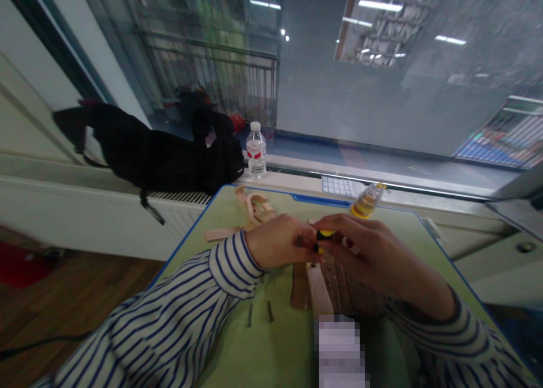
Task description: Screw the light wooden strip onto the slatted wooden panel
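Observation:
My right hand (365, 249) is closed around the yellow-and-black handle of a screwdriver (326, 235). My left hand (288, 238) has its fingers pinched together against the lower end of the screwdriver; what lies between them is hidden. Just below the fingers, a narrow wooden strip (320, 292) points toward me, with a small dark spot near its far end. Under it lies a brown corrugated piece (345, 289), partly covered by my right hand. Two screws (270, 311) rest on the green tabletop left of the strip.
Wooden pieces (257, 207) lie at the table's far left, beside a flat wooden block (220, 233). A clear bottle with yellow ends (367, 201) stands at the back right. On the window ledge are a water bottle (256, 153), a black bag (161, 156) and a gridded sheet (337, 185).

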The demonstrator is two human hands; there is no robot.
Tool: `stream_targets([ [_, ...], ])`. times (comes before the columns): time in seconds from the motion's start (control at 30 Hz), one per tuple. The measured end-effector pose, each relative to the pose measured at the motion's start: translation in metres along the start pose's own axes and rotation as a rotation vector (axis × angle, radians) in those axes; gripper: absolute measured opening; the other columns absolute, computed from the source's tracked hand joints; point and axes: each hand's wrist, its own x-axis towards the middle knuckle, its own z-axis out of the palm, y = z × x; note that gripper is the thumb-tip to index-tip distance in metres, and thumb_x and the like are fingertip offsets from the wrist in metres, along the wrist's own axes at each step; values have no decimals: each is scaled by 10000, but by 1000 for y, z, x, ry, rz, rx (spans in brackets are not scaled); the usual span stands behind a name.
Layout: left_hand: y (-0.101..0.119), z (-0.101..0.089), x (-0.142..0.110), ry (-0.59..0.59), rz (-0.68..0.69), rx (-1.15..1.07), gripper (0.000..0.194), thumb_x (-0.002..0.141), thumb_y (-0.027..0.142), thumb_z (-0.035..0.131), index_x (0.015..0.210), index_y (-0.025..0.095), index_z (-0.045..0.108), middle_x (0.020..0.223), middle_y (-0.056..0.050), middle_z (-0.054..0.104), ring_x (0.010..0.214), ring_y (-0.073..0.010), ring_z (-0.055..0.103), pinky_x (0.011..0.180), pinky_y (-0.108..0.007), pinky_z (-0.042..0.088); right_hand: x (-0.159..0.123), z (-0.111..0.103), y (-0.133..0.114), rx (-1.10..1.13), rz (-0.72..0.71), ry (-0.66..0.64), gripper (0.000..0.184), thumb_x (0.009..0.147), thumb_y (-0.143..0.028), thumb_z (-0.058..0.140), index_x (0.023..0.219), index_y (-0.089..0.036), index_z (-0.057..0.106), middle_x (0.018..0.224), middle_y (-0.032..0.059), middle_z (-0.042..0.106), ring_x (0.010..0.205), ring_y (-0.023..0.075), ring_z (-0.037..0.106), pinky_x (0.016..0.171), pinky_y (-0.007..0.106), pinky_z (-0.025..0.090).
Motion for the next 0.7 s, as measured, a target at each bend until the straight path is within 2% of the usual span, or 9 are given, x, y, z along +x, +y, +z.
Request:
stream_targets([
  [0.13,-4,1,1,-15,33,-28,201,820,323,643,809,128,692,741,-20,688,675,-126,610,632,-208,424,-1,0,-1,-34,-7,0,230,907,-204,527,1136,-219,544,1029,-1,685,830,115,634,711,236,454],
  [0.33,-4,0,1,-32,45,-1,182,835,299,620,829,129,684,770,-19,684,690,-119,604,637,-203,418,-1,-1,0,-86,-1,-8,205,915,-244,525,1114,-205,551,993,10,690,807,137,641,691,260,448],
  [0.43,-3,0,0,-11,22,2,159,823,290,631,839,145,694,748,-3,678,667,-109,596,616,-195,407,-1,-1,0,-89,1,-3,190,916,-238,522,1100,-205,551,972,5,689,768,130,633,664,255,439],
  [0.6,3,0,0,58,7,44,240,796,370,672,790,133,702,710,3,672,663,-125,601,585,-200,377,-1,-1,0,-62,13,-9,187,915,-238,522,1098,-218,549,996,7,686,788,133,635,667,254,438],
  [0.7,5,0,0,57,-2,78,255,788,389,682,800,135,707,711,-5,681,668,-133,611,578,-200,370,-1,-1,-1,-54,19,-18,190,908,-227,526,1096,-218,553,1004,15,682,804,140,634,683,259,445],
])
